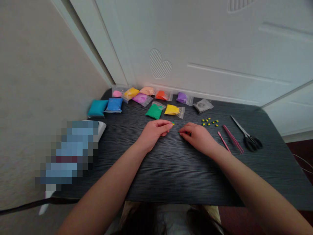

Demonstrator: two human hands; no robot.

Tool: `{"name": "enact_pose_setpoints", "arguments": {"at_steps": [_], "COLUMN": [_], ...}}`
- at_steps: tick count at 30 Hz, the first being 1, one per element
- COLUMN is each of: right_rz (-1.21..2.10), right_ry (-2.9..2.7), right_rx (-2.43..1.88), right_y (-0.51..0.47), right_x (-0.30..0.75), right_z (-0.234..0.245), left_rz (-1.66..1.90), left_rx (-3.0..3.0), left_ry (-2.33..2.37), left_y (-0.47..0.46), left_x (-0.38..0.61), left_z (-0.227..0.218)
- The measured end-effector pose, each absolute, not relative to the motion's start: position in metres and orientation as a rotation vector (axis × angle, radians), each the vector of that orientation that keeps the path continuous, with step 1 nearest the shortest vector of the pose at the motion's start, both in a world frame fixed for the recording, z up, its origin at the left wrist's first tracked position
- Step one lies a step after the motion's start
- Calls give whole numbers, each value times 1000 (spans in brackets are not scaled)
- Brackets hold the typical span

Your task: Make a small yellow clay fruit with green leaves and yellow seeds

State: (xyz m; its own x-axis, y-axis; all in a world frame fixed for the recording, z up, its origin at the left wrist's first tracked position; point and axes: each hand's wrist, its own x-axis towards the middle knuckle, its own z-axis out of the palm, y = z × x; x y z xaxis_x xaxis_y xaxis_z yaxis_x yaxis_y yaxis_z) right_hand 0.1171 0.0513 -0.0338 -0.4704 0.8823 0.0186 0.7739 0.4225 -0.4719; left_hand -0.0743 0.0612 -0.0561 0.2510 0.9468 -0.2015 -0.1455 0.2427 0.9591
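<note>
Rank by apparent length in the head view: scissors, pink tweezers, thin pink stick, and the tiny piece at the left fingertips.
Longest to shortest, visible parts only:
1. Scissors
2. Pink tweezers
3. Thin pink stick; the right forearm may hide its near end
4. Tiny green-and-yellow piece in the left hand

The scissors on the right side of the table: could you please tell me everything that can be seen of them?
The scissors have slim, silvery, metal-looking blades and black handles that look like plastic. The blades appear closed. They lie flat on the dark table, to the right of the pink tweezers, with the tips pointing away and leftward and the handles nearer the person. Nothing but the table touches them.
</note>
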Motion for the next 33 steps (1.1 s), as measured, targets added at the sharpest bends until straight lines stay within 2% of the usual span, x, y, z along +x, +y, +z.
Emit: {"name": "enact_pose_setpoints", "arguments": {"at_steps": [13,20,25,33], "right_rz": [739,654,409,-58], "right_ry": [-2087,-1793,-1620,-1667], "right_rx": [-1512,-1264,-1026,-899], "right_y": [44,34,10,-8], "right_x": [115,118,116,122], "right_z": [-24,52,95,108], "left_rz": [962,1116,1179,1199], "left_rx": [988,1027,1116,1118], "left_ry": [1023,853,666,592], "left_y": [58,47,37,25], "left_x": [-72,-57,-40,-22], "left_z": [-47,34,81,98]}}
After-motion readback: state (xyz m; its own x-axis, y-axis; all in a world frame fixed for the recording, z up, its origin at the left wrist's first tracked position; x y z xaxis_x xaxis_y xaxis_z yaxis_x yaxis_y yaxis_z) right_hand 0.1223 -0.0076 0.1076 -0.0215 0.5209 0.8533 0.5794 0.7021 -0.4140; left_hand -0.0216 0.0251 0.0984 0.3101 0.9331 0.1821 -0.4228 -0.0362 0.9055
